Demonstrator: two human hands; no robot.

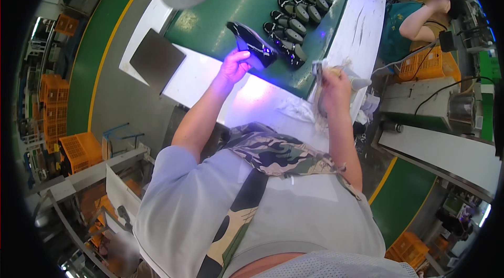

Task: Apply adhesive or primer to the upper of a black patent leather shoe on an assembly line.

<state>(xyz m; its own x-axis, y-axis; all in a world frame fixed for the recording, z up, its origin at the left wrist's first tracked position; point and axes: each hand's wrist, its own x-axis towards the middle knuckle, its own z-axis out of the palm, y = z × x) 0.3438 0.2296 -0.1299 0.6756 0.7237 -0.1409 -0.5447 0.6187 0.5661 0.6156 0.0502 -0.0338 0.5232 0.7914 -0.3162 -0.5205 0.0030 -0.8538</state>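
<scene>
Your L grip [234, 68] holds glossy black shoe [253, 41], prob. light, stiff, slick; take its sides. R grip [336, 87] clasps unclear item [317, 71].

The person's left hand [234, 66] pinches with its thumb extended, while the right hand [336, 89] curls its fingers, both forearms [202, 112] bare.
</scene>
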